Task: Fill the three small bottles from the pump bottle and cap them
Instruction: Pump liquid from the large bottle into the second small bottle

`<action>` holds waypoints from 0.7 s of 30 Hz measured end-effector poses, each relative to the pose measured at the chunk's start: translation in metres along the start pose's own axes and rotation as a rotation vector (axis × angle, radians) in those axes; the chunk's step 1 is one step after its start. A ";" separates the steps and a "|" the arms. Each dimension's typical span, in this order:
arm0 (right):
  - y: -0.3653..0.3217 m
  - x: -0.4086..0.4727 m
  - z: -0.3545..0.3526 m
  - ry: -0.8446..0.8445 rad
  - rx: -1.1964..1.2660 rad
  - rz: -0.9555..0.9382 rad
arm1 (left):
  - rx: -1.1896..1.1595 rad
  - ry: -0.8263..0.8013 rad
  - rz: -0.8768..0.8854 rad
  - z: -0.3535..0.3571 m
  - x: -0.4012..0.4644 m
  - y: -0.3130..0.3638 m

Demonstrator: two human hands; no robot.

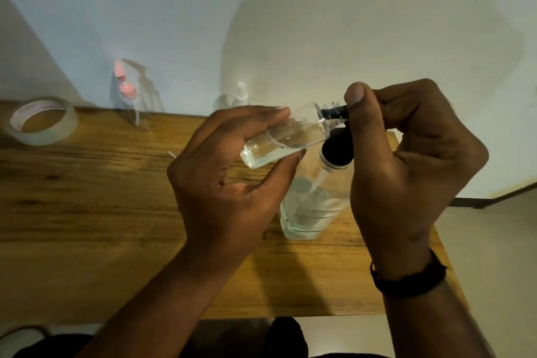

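Observation:
My left hand (pixel 232 166) grips a small clear bottle (pixel 286 135), tilted on its side with clear liquid inside and its open neck pointing right. The black nozzle of the pump bottle (pixel 312 206) sits at that neck. My right hand (pixel 406 154) is curled over the black pump head (pixel 338 151), thumb on top of the nozzle. The pump bottle stands on the wooden table (pixel 87 197), holding clear liquid. Two more small bottles stand by the wall: one with a pink cap (pixel 132 96) and one with a white spray cap (pixel 240 96).
A roll of clear tape (pixel 42 120) lies at the table's far left. The table's right edge runs just beyond my right wrist, with floor beyond it. A white wall stands directly behind the table.

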State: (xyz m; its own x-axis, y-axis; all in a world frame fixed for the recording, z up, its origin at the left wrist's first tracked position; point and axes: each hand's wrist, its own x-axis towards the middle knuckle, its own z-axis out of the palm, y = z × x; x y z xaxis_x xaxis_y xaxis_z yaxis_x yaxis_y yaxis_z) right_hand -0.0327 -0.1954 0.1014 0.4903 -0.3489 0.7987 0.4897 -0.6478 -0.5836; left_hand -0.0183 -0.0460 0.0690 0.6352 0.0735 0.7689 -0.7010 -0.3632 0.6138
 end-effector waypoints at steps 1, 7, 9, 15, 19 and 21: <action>0.000 -0.001 0.000 0.003 -0.009 -0.006 | 0.001 0.001 0.004 0.000 0.000 0.000; 0.006 -0.006 0.003 0.020 0.010 -0.001 | 0.000 -0.019 -0.018 0.001 -0.003 -0.002; 0.005 -0.005 0.003 0.012 0.008 0.007 | 0.003 -0.022 -0.027 0.001 -0.004 -0.002; 0.003 -0.001 0.001 0.008 -0.006 -0.015 | 0.002 -0.012 -0.006 0.001 -0.002 -0.001; 0.005 -0.004 0.003 0.025 0.000 -0.025 | -0.003 -0.011 -0.013 0.001 -0.002 -0.002; 0.007 -0.006 0.003 0.028 0.012 -0.008 | -0.008 -0.017 -0.033 0.001 -0.004 -0.002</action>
State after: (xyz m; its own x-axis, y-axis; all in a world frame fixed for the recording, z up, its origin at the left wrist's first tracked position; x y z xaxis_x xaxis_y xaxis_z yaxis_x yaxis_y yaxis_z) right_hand -0.0298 -0.1957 0.0921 0.4654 -0.3627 0.8074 0.5021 -0.6430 -0.5783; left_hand -0.0190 -0.0468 0.0647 0.6633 0.0698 0.7451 -0.6819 -0.3537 0.6402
